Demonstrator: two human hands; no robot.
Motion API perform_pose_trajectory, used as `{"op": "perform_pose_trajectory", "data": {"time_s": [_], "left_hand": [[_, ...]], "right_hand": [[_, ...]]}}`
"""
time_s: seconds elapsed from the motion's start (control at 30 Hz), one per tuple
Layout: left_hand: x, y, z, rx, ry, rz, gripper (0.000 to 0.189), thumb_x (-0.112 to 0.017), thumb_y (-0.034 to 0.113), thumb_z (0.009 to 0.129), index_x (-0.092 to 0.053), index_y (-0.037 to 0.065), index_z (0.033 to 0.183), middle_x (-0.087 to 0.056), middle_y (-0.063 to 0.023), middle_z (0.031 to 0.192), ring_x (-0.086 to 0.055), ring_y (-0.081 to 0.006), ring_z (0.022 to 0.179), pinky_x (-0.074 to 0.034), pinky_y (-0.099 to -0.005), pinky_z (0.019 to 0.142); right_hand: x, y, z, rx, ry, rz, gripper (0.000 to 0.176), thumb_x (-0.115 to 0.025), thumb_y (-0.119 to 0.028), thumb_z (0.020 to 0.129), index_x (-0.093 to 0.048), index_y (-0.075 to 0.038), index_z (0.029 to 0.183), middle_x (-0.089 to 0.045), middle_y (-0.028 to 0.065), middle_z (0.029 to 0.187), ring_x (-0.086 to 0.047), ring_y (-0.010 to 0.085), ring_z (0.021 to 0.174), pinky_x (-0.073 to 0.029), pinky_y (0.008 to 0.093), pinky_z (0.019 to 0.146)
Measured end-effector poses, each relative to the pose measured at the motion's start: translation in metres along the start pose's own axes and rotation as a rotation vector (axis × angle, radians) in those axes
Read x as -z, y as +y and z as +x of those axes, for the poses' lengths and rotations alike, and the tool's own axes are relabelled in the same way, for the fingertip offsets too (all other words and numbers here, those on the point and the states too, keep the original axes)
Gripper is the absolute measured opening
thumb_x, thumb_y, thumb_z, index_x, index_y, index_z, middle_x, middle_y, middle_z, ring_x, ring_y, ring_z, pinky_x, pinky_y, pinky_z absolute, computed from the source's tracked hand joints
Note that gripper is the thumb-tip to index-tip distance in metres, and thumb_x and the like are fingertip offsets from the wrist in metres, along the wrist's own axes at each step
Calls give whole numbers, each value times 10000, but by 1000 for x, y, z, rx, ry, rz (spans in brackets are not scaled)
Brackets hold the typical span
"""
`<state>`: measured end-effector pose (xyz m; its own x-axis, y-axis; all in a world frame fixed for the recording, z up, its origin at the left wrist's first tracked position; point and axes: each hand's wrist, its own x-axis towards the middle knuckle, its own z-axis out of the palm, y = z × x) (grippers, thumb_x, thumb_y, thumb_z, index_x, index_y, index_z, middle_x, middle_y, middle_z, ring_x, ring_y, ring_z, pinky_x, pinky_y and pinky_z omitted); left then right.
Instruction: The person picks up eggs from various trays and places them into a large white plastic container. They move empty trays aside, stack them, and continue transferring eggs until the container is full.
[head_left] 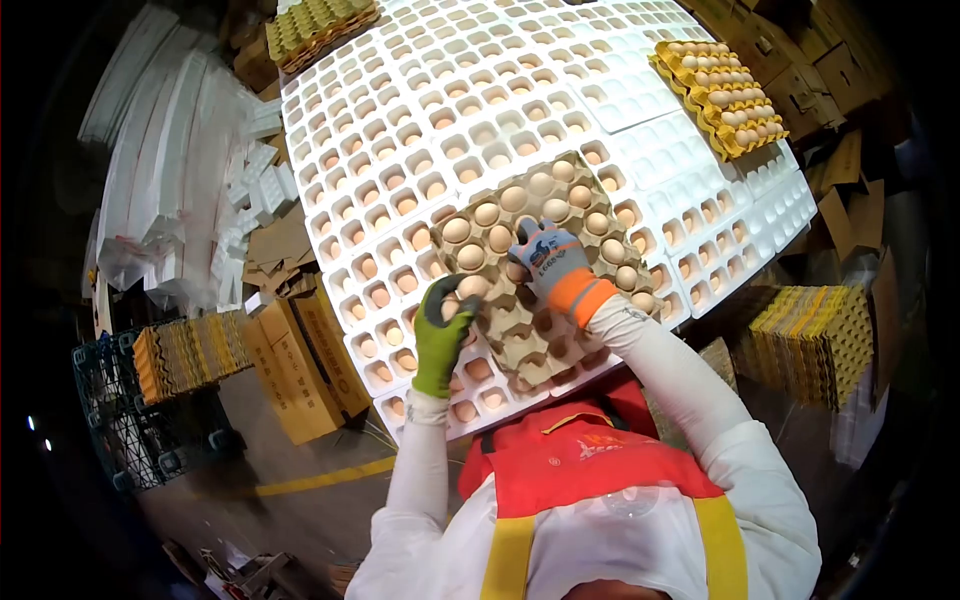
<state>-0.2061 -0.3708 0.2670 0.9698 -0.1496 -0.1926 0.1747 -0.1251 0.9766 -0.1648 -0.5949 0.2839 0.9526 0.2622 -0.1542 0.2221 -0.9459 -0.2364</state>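
Note:
My left hand, in a green glove with dark fingers, curls round an egg at the left edge of the grey pulp egg tray. Another egg lies against its fingertips. My right hand, in a grey glove with an orange cuff, reaches over the middle of this tray, its fingers bent down at an egg that is partly covered. Eggs fill much of the tray's far and right side, while its near cups are bare. Underneath lie white foam trays with eggs in many of their square pockets.
A yellow tray of eggs sits at the table's far right, and stacked pulp trays at the far left. Pulp tray stacks also stand beside the table. A carton and wrapped white foam are on the left.

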Motion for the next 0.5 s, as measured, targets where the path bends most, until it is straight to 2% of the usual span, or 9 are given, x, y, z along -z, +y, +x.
{"op": "perform_pose_trajectory", "data": {"time_s": [0.03, 0.07, 0.13, 0.17, 0.2, 0.27, 0.33, 0.47, 0.5], "left_hand": [[10, 5, -6, 213, -28, -352, 393, -643, 209, 938, -575, 46, 1289, -642, -65, 1160, -644, -162, 955, -536, -280, 697], [16, -2, -9, 168, -59, -632, 475, -591, 209, 961, -485, 59, 1399, -623, -81, 1202, -649, -161, 956, -532, -235, 661], [21, 1, -6, 62, -48, -731, 505, -586, 202, 965, -455, 45, 1426, -604, -91, 1251, -647, -167, 969, -538, -235, 674], [21, 6, 0, 57, -12, -660, 540, -618, 197, 952, -439, 53, 1441, -585, -91, 1297, -646, -177, 977, -537, -239, 671], [24, 4, 11, 117, 24, -492, 528, -712, 216, 902, -533, 61, 1373, -589, -81, 1301, -647, -167, 979, -543, -265, 683], [24, -18, 39, -338, 87, 354, 452, -792, 237, 830, -655, 112, 1242, -596, -77, 1262, -643, -180, 961, -545, -300, 715], [0, 17, 39, -373, 200, 896, 473, -856, 321, 712, -712, 192, 1145, -588, -121, 1215, -623, -319, 1058, -545, -406, 823], [-20, 26, 45, -191, 190, 1122, 416, -852, 295, 681, -719, 194, 1063, -559, -118, 1263, -615, -316, 1073, -541, -430, 778], [-22, 26, 45, -171, 198, 1117, 400, -846, 281, 681, -719, 191, 1050, -556, -118, 1266, -614, -316, 1070, -539, -429, 768]], "right_hand": [[3, 3, 1, 17, 11, 46, 349, -817, -220, 739, -723, -194, 1074, -597, 111, 1228, -625, 291, 1089, -539, 414, 875], [-5, 14, -3, 53, 109, 296, 344, -818, -221, 750, -724, -190, 1079, -611, 100, 1194, -634, 266, 1054, -541, 393, 837], [-17, 37, -18, 138, 292, 785, 333, -819, -223, 771, -724, -182, 1088, -637, 77, 1126, -652, 215, 985, -544, 352, 760], [-15, 40, -30, -52, 85, 1303, 302, -821, -246, 809, -728, -143, 1077, -651, 40, 1019, -635, 120, 906, -510, 270, 661], [-5, 43, -42, -290, -142, 1552, 303, -755, -271, 895, -693, -97, 1135, -653, 20, 993, -619, 83, 873, -485, 226, 620], [-11, 42, -54, -218, -133, 1864, 327, -681, -251, 947, -635, -97, 1232, -655, 30, 1001, -623, 101, 879, -484, 234, 599], [-16, 39, -63, -275, -158, 2064, 350, -616, -240, 982, -580, -71, 1286, -654, 36, 1023, -630, 110, 864, -507, 252, 607], [-12, 34, -65, -351, -138, 2118, 357, -650, -235, 957, -584, -99, 1280, -654, 32, 997, -625, 103, 883, -498, 246, 597], [-14, 36, -67, -349, -160, 1930, 355, -657, -237, 947, -591, -103, 1269, -651, 33, 1027, -630, 109, 886, -503, 249, 602]]}}
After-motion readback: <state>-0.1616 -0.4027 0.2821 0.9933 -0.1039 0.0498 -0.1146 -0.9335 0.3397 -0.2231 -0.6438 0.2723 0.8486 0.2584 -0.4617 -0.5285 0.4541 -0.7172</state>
